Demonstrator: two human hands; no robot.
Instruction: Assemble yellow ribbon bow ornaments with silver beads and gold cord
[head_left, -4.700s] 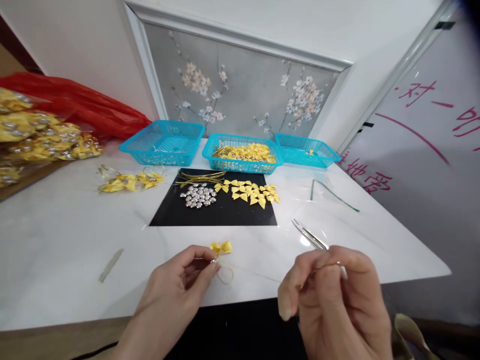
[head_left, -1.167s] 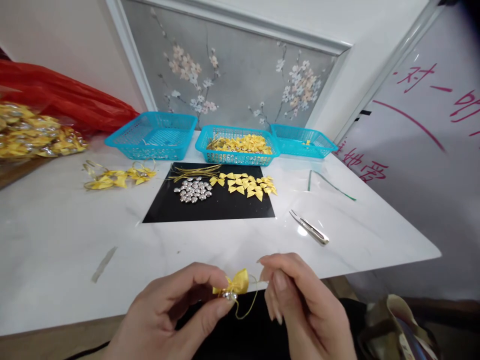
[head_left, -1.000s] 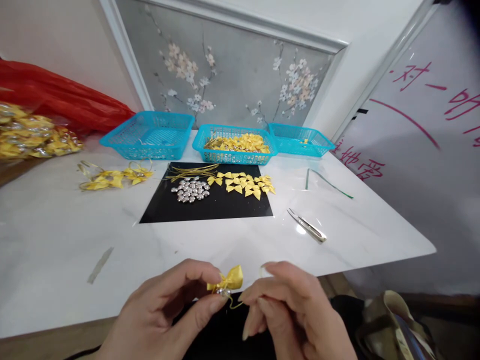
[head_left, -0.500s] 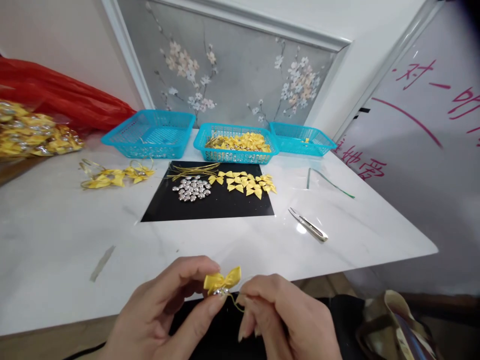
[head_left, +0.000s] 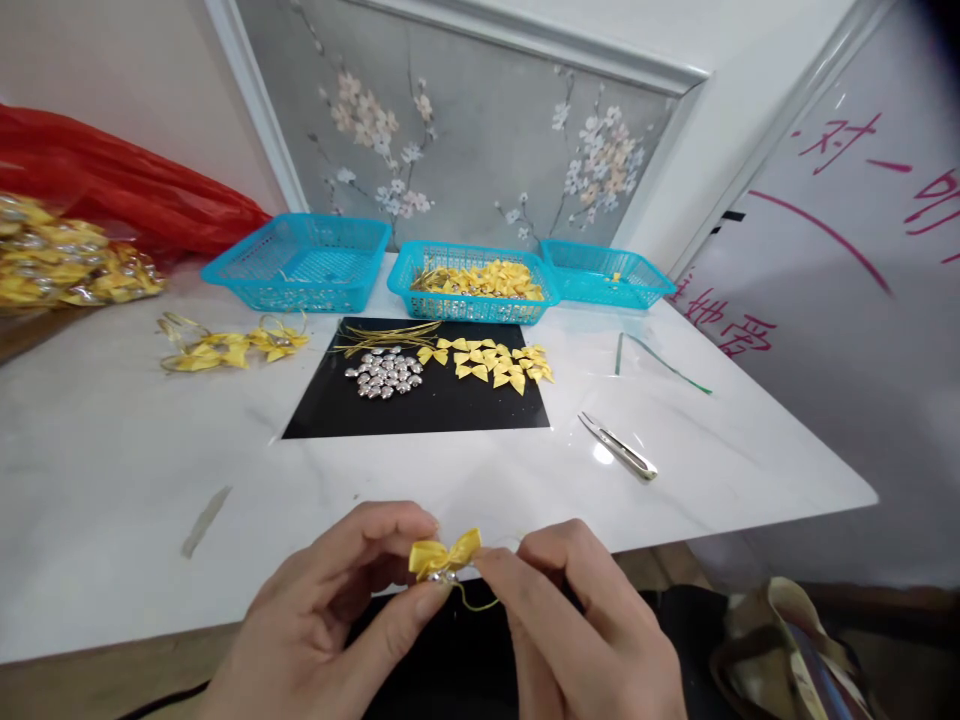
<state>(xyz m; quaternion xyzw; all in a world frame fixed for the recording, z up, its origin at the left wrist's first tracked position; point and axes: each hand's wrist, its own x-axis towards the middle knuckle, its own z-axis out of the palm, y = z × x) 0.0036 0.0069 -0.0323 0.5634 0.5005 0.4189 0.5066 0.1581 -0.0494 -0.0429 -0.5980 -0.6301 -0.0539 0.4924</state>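
My left hand (head_left: 330, 610) pinches a yellow ribbon bow (head_left: 445, 556) between thumb and fingers, close above the front edge of the table. Under the knot sits a shiny silver piece (head_left: 442, 577), partly covered by my thumb; it looks like a small bell. A thin gold cord (head_left: 474, 607) curves out from beneath the bow to my right hand (head_left: 592, 620). My right index fingertip is at the bow's right loop, with the other fingers curled. On a black mat (head_left: 352, 420) lie loose silver bells (head_left: 384, 374), yellow bows (head_left: 480, 358) and gold cords (head_left: 386, 338).
Three blue baskets (head_left: 480, 310) line the wall, the middle one filled with yellow bows. Tied bows (head_left: 217, 350) lie left of the mat, near a bulging clear bag (head_left: 67, 260). Metal thread snips (head_left: 619, 445) and a green strip (head_left: 667, 365) are on the right.
My right hand has shifted up and its index finger has stretched out to the bow's right loop. The cord now bows out wider below. My left hand keeps its pinch.
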